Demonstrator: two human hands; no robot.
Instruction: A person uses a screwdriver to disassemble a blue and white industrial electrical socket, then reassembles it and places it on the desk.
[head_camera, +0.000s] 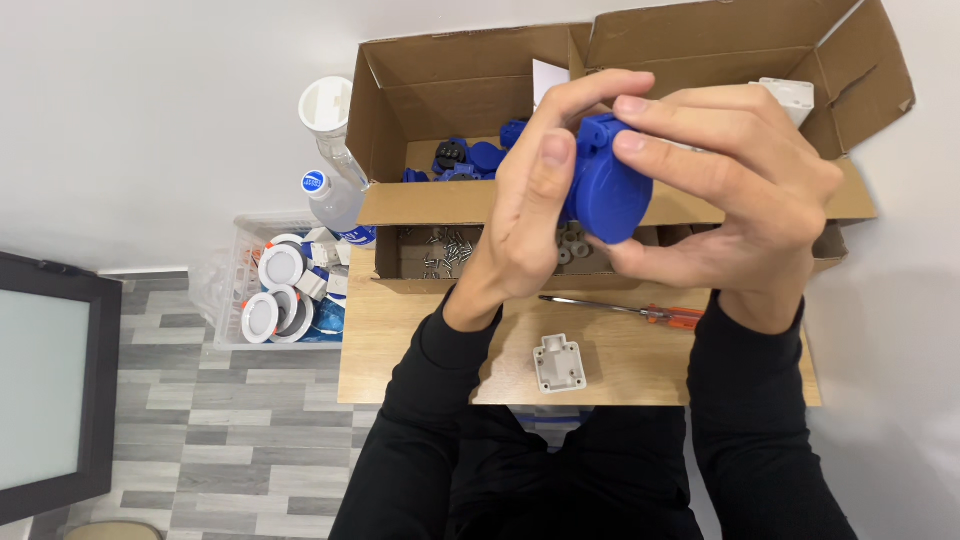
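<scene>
Both hands hold one blue plastic cap (606, 190) above the bench (420, 350): the left hand (525, 215) and right hand (745, 190) have fingers curled tight around its edges. The grey housing (558, 364) lies untouched below (screwdriver (640, 311) beside it), so fitting seems not yet done; more blue parts (470, 158) wait in the cardboard box (440, 205).

matt blue plastic cap (607, 190), wood table (420, 345), cardboard box (450, 95)

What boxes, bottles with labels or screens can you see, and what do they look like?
Big cardboard box: back of the table, brown, flaps open, blue parts inside.
Small cardboard box: in front of it, brown, holding screws.
Bottle: left of the boxes, clear, blue round label.
Plastic bin: on the floor, clear, white round parts inside.
</scene>
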